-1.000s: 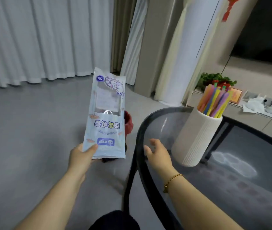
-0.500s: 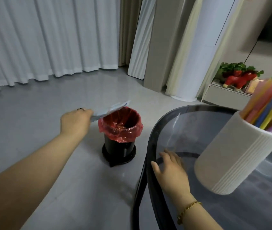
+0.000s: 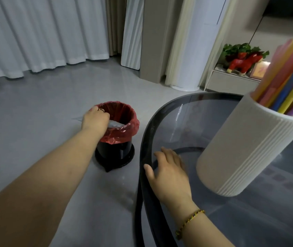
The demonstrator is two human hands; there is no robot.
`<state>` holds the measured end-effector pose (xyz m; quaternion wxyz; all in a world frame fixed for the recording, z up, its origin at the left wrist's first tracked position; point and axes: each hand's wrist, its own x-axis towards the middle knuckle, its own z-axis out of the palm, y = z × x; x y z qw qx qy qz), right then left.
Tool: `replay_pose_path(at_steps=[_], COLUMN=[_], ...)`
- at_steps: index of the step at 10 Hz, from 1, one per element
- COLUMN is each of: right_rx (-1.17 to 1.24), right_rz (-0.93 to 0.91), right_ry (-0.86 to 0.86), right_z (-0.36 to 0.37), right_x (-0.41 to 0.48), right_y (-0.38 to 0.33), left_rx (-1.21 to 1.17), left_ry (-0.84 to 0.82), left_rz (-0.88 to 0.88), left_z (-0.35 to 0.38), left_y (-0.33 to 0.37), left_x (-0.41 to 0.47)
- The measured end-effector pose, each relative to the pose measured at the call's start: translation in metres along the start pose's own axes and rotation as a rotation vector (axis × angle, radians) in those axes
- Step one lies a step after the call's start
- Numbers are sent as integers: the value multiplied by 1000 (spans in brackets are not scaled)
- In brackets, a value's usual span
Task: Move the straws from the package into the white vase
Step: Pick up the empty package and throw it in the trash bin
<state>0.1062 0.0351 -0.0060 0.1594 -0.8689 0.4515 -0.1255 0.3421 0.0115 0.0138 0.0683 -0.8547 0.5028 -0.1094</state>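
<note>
Currently left hand [image 3: 94, 120] outstretched, grip pinching package [image 3: 116, 124] over bin [image 3: 113, 148]; right hand [image 3: 169, 173] spread flat on table [image 3: 231, 220].

a small black bin [image 3: 114, 150] lined with a red bag [image 3: 127, 128] stands on the grey floor [image 3: 35, 125], just beside the round dark glass counter [image 3: 186, 122]. white curtains [image 3: 35, 32] hang behind. a red toy horse [image 3: 243, 62] and green leaves [image 3: 238, 48] sit on a low shelf [image 3: 231, 83] near a tall white column [image 3: 195, 41].
</note>
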Motion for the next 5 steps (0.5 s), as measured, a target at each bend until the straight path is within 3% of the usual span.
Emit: replay_pose_path(at_steps=[1, 3, 5], right_rx=[4, 5, 46], right_rz=[-4, 3, -34], right_ry=[1, 4, -68], right_z=[0, -3, -15], right_x=[1, 0, -21], right_y=[-1, -2, 1], left_rx=[-149, -329, -787], left_ry=[-28, 95, 205], left_rz=[0, -7, -25], left_z=[10, -4, -37], left_y=[1, -2, 19], left_x=[-1, -29, -90])
